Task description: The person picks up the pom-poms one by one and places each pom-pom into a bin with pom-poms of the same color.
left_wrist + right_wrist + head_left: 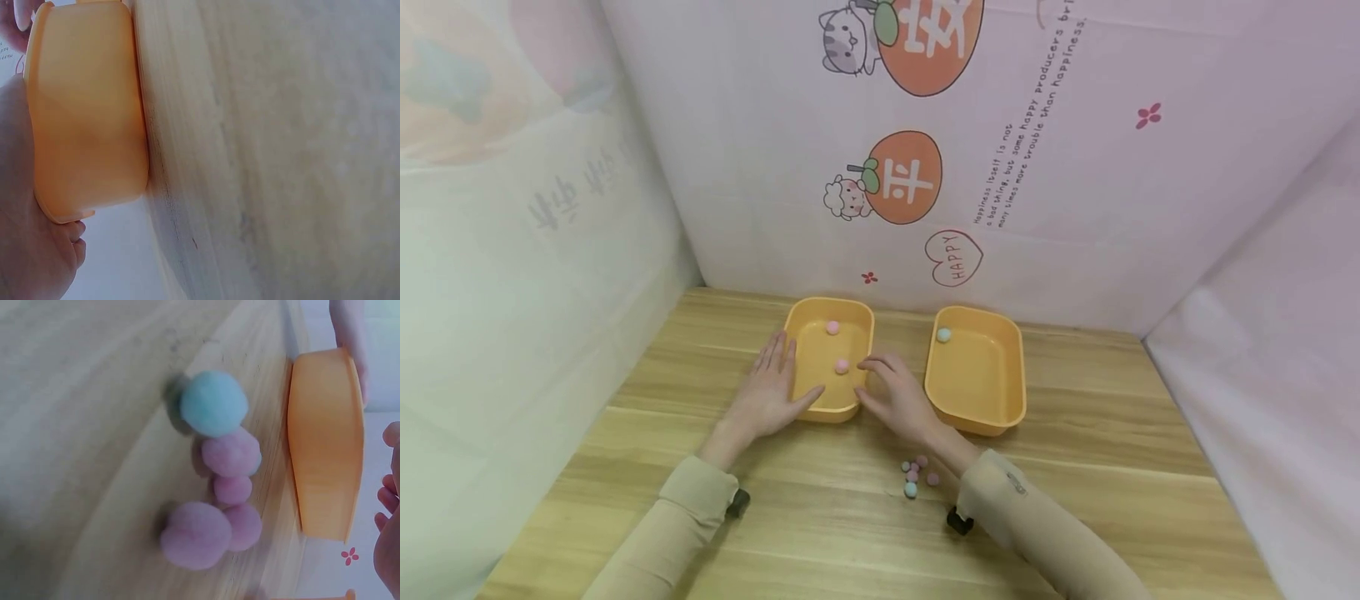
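My left hand (767,396) rests at the left rim of the left yellow-orange tray (827,414), fingers straight and thumb spread over the front corner. At that tray's right edge is my right hand (897,402), its thumb and fingers apart with nothing between them. Inside the left tray lie two pink pom-poms, one pink pom-pom (842,366) close to the right fingertips and another pink pom-pom (832,327) farther back. In the right wrist view, a light blue pom-pom (214,404) and several pink pom-poms (196,535) lie together on the wood.
A second yellow-orange tray (976,423) stands to the right, with one light blue pom-pom (943,334) at its back left. The loose pom-poms lie in front, between the trays and near the right forearm. A printed white cloth (1037,275) hangs behind the wooden table (820,517).
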The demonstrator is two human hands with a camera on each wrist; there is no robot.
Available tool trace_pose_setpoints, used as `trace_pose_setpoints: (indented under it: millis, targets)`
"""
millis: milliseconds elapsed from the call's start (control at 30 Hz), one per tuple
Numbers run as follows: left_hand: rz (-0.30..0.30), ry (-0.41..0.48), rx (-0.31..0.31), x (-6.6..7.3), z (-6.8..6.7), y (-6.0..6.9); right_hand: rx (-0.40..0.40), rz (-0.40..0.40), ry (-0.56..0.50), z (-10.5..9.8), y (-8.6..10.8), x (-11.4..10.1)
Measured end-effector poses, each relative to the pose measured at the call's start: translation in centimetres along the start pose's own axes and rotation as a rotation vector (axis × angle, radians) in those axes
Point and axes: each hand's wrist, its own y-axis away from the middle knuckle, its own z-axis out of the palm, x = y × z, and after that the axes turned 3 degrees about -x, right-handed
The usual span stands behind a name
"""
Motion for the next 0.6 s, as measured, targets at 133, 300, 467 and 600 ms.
trace_pose_setpoints:
  millis: [133,300,467,600]
  targets:
    - [0.0,0.006,-0.001,0.0,0.0,0.1,0.005,-0.013,-0.014,-0.4,1.1,-0.4]
    - [0.0,-0.001,0.0,-0.2,0.4,0.1,-0.026,0.002,-0.021,-0.8,2.5,-0.9]
    - [-0.001,0.002,0.005,-0.1,0.3,0.2,-0.037,-0.006,-0.043,-1.2,3.6,-1.1]
    - [-0.001,0.005,0.007,0.0,0.1,0.1,0.004,-0.08,-0.043,-1.2,4.6,-0.5]
